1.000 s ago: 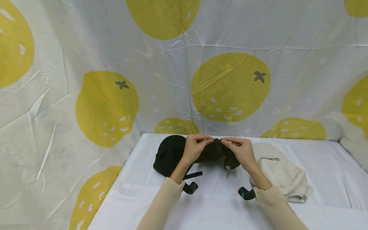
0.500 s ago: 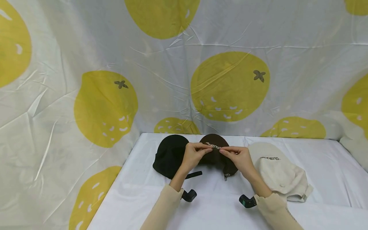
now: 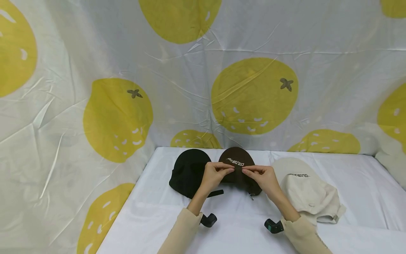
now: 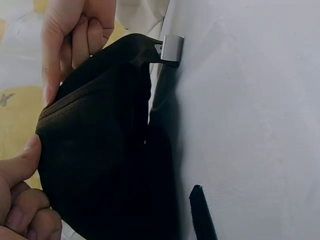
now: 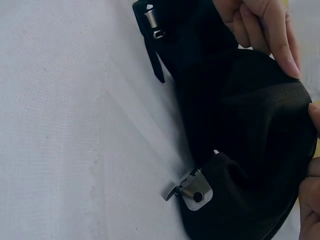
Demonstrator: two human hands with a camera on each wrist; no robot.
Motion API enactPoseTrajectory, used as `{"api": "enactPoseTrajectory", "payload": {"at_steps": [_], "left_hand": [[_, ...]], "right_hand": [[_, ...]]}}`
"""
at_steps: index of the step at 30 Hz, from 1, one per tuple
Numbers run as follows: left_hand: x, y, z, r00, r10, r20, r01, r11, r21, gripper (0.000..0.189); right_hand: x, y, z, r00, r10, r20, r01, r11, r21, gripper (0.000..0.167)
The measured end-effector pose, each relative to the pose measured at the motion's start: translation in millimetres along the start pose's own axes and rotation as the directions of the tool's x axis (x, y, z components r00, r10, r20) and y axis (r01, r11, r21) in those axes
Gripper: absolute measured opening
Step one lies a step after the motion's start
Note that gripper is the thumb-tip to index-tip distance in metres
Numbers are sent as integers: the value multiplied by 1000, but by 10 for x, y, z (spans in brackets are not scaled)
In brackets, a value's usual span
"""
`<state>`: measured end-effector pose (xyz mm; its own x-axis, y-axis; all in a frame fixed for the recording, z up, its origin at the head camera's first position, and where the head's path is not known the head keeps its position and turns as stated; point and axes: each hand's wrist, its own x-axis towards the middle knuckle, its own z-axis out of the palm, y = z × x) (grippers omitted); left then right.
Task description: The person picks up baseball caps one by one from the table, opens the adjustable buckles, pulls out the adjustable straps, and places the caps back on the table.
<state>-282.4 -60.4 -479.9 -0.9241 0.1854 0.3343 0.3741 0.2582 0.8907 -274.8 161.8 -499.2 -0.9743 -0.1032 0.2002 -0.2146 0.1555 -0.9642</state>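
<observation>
Brown cap [image 3: 238,175] lies just ahead, midway between left hand [image 3: 214,174] and right hand [image 3: 265,177], both pinching its crown, neither nearer

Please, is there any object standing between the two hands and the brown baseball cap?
No, nothing visible. The left hand and right hand pinch the brown baseball cap directly; the black cap and cream baseball cap lie on either side.

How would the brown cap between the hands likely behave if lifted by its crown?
The brown cap will probably flop at the crown, which folds near the metal clasp. Its brim seems stiffer, with a smooth, rounded outline. The clasp may flap, since it juts past the cap's edge.
</observation>
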Motion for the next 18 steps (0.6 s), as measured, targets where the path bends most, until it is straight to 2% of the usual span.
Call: {"api": "enactPoseTrajectory", "payload": {"at_steps": [9,18], "left_hand": [[-21,136,38,999,-11,32,13,999,-44,9],[-14,310,231,998,2,67,4,996,-88,12]], "right_hand": [[-54,-86,-116,1000,5,-26,-7,998,-67,27],[-105,-244,-393,999,12,-49,-20,985,-170,32]]}}
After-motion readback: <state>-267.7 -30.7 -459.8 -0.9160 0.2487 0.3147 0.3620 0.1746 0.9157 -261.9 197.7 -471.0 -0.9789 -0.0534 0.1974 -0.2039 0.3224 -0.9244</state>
